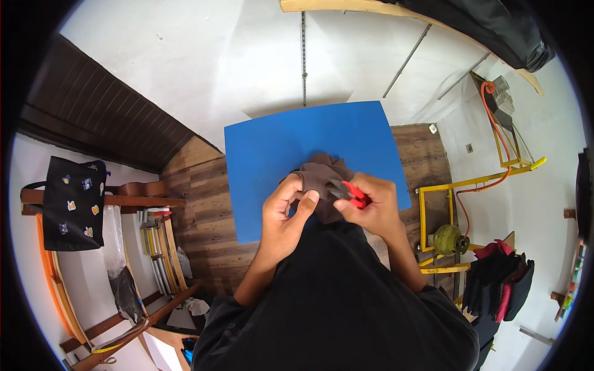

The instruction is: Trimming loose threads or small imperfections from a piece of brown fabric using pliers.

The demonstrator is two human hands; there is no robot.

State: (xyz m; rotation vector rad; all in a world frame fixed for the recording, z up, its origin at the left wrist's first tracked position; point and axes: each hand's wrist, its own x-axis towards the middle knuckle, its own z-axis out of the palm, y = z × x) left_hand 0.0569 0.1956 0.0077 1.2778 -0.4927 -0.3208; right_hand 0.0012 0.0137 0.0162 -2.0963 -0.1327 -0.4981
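A crumpled brown cloth (323, 171), which may be a garment, is held up over the near part of a blue table (309, 133). My left hand (288, 207) pinches its edge between thumb and fingers. In my right hand (375, 201) is a small cutting tool with red handles (357, 195), likely thread snips. Its grey blades (337, 188) point left and touch or overlap the cloth; which of these I cannot tell. The lower part of the cloth hangs in shadow close to my body.
On the left, a black printed bag (74, 204) hangs by a wooden shelf with books (158, 247). At right stands a yellow metal frame (422, 216) with a green gas cylinder (450, 240) and an orange hose (492, 111). Dark and red clothes (498, 278) hang nearby.
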